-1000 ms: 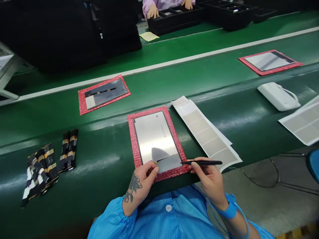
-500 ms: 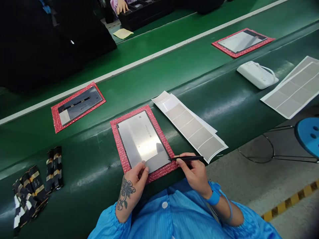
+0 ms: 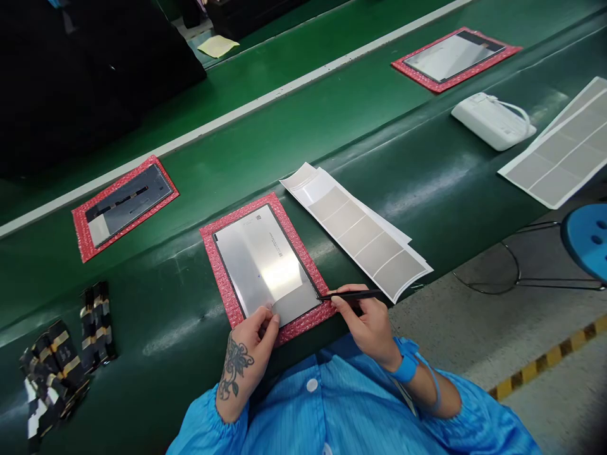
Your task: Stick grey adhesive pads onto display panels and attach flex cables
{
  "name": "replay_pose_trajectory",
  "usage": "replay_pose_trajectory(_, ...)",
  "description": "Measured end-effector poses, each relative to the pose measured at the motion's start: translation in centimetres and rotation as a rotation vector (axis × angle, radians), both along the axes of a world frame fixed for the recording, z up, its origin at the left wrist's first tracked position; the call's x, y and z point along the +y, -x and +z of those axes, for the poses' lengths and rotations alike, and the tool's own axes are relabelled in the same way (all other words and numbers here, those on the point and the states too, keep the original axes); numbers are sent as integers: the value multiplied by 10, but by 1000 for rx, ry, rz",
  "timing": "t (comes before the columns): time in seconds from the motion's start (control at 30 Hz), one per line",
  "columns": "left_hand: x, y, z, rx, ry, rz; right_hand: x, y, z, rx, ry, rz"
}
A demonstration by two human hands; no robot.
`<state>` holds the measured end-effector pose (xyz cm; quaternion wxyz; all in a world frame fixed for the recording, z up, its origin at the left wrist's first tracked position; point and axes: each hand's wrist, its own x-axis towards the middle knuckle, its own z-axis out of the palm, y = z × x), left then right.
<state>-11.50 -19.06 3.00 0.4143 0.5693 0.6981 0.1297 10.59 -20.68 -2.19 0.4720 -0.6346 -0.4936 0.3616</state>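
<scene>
- Grey film (image 3: 298,306) sits between the two grips, over the near end of the panel (image 3: 246,256). Looks thin, light, bendy; probably creases easily, so edges only imo.
- Left hand (image 3: 252,335): thumb and finger look pinched together on its left edge.
- Right hand (image 3: 368,317): closed round black tweezers (image 3: 356,294), tips by its right corner.
- Panel beyond the pinch: likely stiff, slick, fragile.

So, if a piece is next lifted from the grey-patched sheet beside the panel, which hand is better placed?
Probably the right hand: it is nearer the grey-patched sheet and holds a slim black tool. The left hand is farther, at the panel.
</scene>
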Motion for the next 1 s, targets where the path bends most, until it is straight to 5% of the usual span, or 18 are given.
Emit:
replay_pose_trajectory(0.67,-5,1,-8,10,-92,13,-1,-1,1,-39,-39,15)
replay_pose_trajectory(1.0,-5,-3,-7,122,-152,-88,-1,-2,-4,-87,-127,31)
